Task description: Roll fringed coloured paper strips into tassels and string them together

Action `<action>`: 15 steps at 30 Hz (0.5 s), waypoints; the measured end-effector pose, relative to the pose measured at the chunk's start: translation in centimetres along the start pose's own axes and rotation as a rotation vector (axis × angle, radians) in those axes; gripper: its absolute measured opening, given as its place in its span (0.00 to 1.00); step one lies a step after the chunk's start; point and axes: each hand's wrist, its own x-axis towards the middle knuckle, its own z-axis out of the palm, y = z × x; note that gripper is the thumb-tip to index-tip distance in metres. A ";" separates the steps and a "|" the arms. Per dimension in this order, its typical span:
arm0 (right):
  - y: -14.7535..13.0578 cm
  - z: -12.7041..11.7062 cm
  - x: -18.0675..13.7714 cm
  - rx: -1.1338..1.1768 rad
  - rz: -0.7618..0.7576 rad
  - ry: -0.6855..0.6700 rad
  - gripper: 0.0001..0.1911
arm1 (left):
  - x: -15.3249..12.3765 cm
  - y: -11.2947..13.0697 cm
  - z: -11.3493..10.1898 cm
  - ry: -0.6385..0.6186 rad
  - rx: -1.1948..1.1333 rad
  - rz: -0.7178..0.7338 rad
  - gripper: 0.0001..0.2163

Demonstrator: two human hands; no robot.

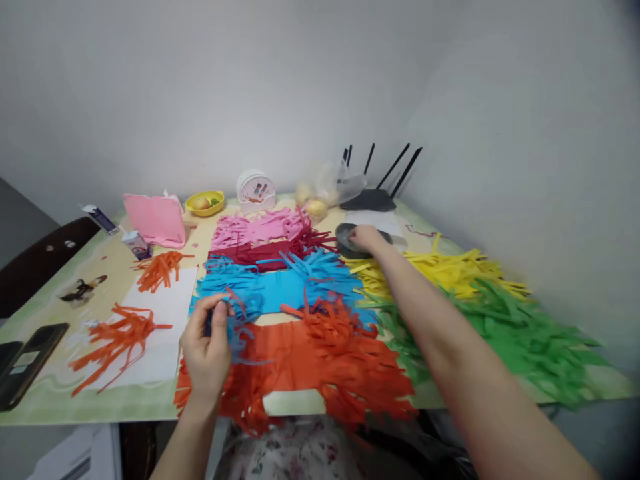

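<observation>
Over the left end of the orange fringed sheet (280, 357), a loose blue strip bundle (240, 340) hangs from the left hand (206, 337), thumb and forefinger together, pinched on it; the strands are motion-blurred. Right hand (367, 237) is reached out to the dark gray dish (345, 251) past the blue sheet, fingers down inside the rim; can't tell whether they're gripping anything in there. Orange sheet is nearest the body, then going away: blue fringed sheet (280, 288), dark red fringed sheet (270, 253), pink fringed sheet (263, 230). Right forearm crosses over the yellow fringed sheet (455, 270) and the green fringed sheet (525, 333), both on the right side. Left of the stack: white paper (173, 313) with two orange tassels, near one (120, 337) and far one (157, 272), both spilling past its left edge. Further left, a smartphone (35, 357) near the table corner. Back row, left to right: tablet in a pink case (157, 220), propped upright; yellow bowl (205, 203) with food in it; white holder (256, 191); clear plastic bag (323, 190) by yellowish round items; black router (370, 199), antennas up.
</observation>
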 end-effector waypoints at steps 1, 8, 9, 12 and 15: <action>0.5 0.8 0.9 -0.035 0.010 -0.040 0.18 | 0.0 -0.1 0.1 -0.037 0.022 0.003 0.08; 2.2 3.5 4.3 -0.214 0.012 -0.226 0.18 | 0.2 -1.4 1.4 -0.203 0.041 -0.009 0.09; 2.4 3.5 4.5 -0.231 0.009 -0.239 0.17 | 0.2 -1.5 1.6 -0.215 0.028 -0.020 0.09; 2.6 3.5 4.6 -0.273 0.003 -0.257 0.17 | 0.0 -1.4 2.1 -0.252 0.007 -0.042 0.09; 2.5 3.6 4.4 -0.302 -0.003 -0.252 0.18 | -0.3 -1.3 2.4 -0.281 0.005 -0.046 0.09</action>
